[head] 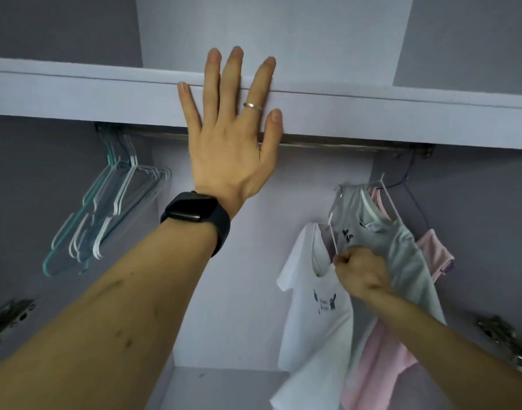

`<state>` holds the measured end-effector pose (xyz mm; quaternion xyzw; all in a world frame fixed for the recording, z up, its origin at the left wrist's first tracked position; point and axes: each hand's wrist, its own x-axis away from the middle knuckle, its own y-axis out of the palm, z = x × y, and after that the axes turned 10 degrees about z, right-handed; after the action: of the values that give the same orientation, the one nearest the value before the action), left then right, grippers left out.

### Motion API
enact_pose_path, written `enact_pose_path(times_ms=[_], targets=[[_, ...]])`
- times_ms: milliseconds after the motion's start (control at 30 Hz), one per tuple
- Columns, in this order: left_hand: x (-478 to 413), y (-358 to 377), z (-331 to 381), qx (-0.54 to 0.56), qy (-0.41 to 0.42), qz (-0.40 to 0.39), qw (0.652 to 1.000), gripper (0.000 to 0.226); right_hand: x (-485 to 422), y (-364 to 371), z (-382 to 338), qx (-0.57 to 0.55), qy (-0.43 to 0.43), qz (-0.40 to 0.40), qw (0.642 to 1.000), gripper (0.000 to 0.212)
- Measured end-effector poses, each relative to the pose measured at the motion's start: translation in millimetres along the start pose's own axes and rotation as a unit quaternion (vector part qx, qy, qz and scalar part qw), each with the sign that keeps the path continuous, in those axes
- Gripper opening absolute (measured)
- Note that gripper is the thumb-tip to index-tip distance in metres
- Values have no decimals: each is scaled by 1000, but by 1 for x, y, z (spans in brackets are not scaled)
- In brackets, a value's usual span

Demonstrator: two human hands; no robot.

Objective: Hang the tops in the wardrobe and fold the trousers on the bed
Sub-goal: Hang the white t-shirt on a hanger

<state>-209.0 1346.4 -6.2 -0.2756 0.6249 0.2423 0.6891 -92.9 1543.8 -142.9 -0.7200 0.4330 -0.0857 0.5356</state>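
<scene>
The left hand (227,149) lies flat with fingers spread against the shelf edge (106,96) just above the rail (342,143). Below the rail's right end, the right hand (360,270) is curled tight on the grey top (401,247), which hangs between a white top (315,321) and a pink top (378,365). Empty hangers (112,202) hang at the rail's left end.

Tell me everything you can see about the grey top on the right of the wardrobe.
The grey top is a light grey, soft-looking knit with a white-edged neckline and a small dark print near the collar. It sits tilted on a thin white hanger, below the rail, between a white T-shirt and a pink top. The right hand grips it together with the hanger's lower end.
</scene>
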Motion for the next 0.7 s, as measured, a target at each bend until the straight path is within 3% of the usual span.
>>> enact_pose_path(times_ms=[200, 533, 700], targets=[[4, 4, -3, -3, 4, 23, 1000, 56, -15, -21, -11, -1, -7, 82, 997, 26], [4, 1, -3, 5, 2, 20, 1000, 57, -74, -70, -34, 27, 60, 121, 990, 15], [3, 4, -3, 4, 5, 29, 1000, 56, -84, -54, -16, 65, 83, 100, 989, 34]])
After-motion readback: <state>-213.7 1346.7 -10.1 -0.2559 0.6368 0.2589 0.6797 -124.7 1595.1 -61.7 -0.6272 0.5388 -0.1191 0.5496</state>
